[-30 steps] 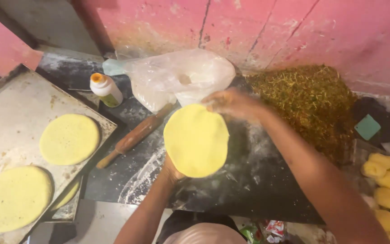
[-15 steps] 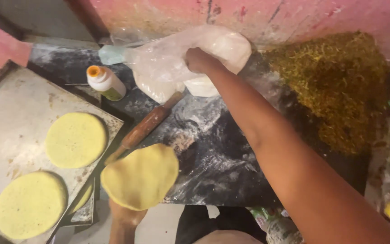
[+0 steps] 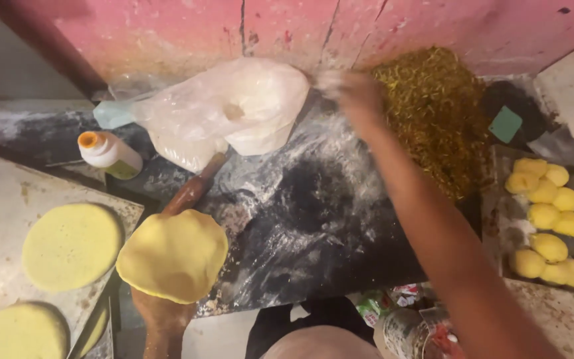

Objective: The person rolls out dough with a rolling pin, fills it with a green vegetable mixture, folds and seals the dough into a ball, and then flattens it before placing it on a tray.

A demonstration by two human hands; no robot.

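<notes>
Rolled yellow dough round [image 3: 173, 256]: flat, nearly circular, no marked long axis; draped over the left hand [image 3: 159, 312], carried palm-up from beneath, fingers hidden under the disc (grip reads as an open-palm support, not a pinch). Held above the near left edge of the dark work slab [image 3: 313, 226], just right of the metal tray [image 3: 1, 206].

Lying left of the carried round: two finished yellow rounds on the tray, one upper [image 3: 71, 246], one at the lower corner [image 3: 18, 332]; left hand far nearer to these than the right.

Right hand [image 3: 350, 93]: stretched across the slab to its far edge, blurred, just right of the plastic flour bag [image 3: 234, 110], beside the heap of green-yellow shredded filling [image 3: 433, 113]. Fingers look flour-dusted; open or clenched, cannot tell (motion blur).

Wooden rolling pin [image 3: 194, 189]: long axis diagonal, lower left to upper right, lower end just behind the carried round, upper end under the bag.

Squeeze bottle [image 3: 109, 154]: white, orange cap, on its side left of the pin.

Slab surface: dark, streaked with flour.

Right side: small tray [image 3: 499, 226] with yellow dough balls [image 3: 549, 216], well apart from the carried round; green scraper [image 3: 505, 124] beyond them.

Room: pink cracked wall [image 3: 300, 26] behind the slab.
</notes>
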